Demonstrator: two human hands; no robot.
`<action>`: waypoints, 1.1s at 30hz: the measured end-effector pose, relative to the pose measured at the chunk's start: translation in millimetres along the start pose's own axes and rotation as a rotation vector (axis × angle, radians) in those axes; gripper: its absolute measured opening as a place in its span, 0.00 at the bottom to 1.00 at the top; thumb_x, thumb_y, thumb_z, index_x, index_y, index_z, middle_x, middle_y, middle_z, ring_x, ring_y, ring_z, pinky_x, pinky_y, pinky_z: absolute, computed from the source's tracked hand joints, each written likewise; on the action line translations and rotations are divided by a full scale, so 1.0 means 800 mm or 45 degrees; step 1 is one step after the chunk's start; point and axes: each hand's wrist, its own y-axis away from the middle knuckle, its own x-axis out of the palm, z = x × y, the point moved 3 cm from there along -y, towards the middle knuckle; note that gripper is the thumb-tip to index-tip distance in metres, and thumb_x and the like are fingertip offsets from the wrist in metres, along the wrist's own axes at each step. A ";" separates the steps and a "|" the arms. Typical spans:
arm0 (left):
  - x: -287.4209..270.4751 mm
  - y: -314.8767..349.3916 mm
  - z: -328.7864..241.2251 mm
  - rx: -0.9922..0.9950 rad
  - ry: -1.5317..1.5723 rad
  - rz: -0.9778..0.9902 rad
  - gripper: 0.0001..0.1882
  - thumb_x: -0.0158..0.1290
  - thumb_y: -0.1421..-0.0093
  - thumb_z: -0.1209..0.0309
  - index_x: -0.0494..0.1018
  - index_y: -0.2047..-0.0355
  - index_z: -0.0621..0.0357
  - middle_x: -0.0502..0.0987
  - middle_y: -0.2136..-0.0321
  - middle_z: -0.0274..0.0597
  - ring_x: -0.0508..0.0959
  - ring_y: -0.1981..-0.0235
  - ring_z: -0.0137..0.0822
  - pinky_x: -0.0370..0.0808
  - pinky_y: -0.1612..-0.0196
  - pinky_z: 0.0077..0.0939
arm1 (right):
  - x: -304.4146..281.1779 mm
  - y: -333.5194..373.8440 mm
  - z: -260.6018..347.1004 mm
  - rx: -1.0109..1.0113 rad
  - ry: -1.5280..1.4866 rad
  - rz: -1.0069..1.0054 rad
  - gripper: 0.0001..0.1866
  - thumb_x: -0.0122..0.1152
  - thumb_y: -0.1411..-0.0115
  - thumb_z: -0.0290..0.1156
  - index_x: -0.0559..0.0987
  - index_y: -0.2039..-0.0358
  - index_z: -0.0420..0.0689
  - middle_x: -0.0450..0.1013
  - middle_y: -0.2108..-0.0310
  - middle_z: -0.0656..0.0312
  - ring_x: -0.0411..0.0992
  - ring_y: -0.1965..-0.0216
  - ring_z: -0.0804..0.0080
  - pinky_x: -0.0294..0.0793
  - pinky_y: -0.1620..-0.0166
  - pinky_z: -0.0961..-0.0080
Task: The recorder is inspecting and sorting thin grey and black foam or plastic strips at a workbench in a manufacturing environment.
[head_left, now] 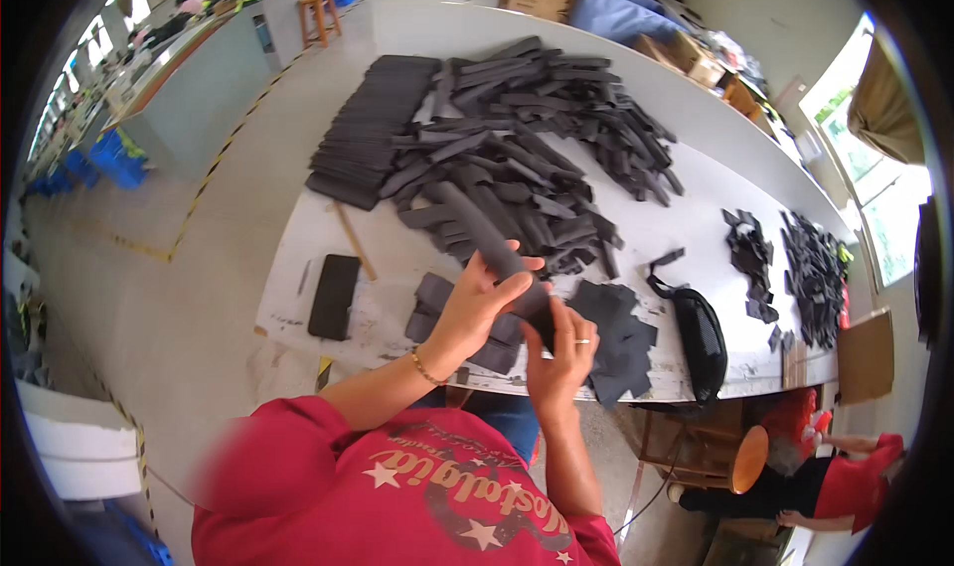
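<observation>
A long dark grey foam-like strip (471, 216), curved like a tube, slants between my hands above the white table (283, 303). My left hand (473, 306) closes around its middle, thumb on top. At the near end my right hand (562, 359) pinches it between thumb and fingers. Beneath the strip's far end spreads a loose pile of similar dark strips (556, 109). A neat stack of strips (373, 119) lies left of that pile. Partly hidden under my left hand are folded dark pieces (429, 303). Flat dark pieces (611, 337) lie right of my right hand.
A black phone (334, 298) and a thin wooden stick (353, 240) lie on the left. To the right are a black pouch (700, 339) and heaps of small dark pieces (815, 278). A person in red (860, 482) is at lower right, near a wooden stool (747, 459).
</observation>
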 end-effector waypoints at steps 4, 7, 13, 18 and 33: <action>0.009 0.007 0.027 -0.277 -0.084 0.064 0.18 0.47 0.33 0.64 0.65 0.48 0.62 0.78 0.57 0.50 0.76 0.50 0.40 0.72 0.47 0.32 | 0.012 0.009 0.006 0.065 -0.152 0.002 0.30 0.70 0.57 0.23 0.74 0.50 0.40 0.74 0.55 0.51 0.71 0.57 0.51 0.69 0.52 0.59; 0.016 -0.001 0.039 -0.177 -0.028 0.008 0.10 0.47 0.32 0.68 0.67 0.56 0.62 0.79 0.65 0.49 0.78 0.53 0.47 0.72 0.45 0.39 | 0.019 0.010 0.002 0.144 -0.240 0.030 0.32 0.69 0.55 0.25 0.70 0.48 0.39 0.72 0.56 0.49 0.70 0.56 0.50 0.67 0.51 0.59; 0.008 -0.018 0.039 -0.065 -0.172 0.014 0.10 0.48 0.33 0.68 0.67 0.57 0.62 0.80 0.65 0.51 0.79 0.55 0.45 0.73 0.48 0.38 | 0.006 0.031 -0.017 0.220 -0.214 0.151 0.31 0.69 0.53 0.28 0.66 0.50 0.38 0.70 0.60 0.50 0.69 0.57 0.49 0.68 0.52 0.59; 0.013 -0.006 0.066 -0.148 -0.151 0.040 0.10 0.49 0.33 0.68 0.67 0.58 0.62 0.80 0.65 0.50 0.79 0.55 0.45 0.72 0.46 0.41 | 0.004 0.033 -0.020 0.077 -0.397 -0.031 0.24 0.67 0.52 0.26 0.67 0.56 0.39 0.69 0.62 0.50 0.70 0.58 0.50 0.71 0.55 0.61; 0.059 -0.014 0.103 -0.415 -0.256 0.276 0.19 0.44 0.31 0.59 0.75 0.60 0.65 0.77 0.56 0.46 0.75 0.52 0.38 0.71 0.45 0.35 | -0.034 0.052 -0.054 0.066 -0.164 -0.003 0.17 0.65 0.50 0.32 0.69 0.65 0.40 0.67 0.63 0.52 0.70 0.59 0.52 0.72 0.58 0.62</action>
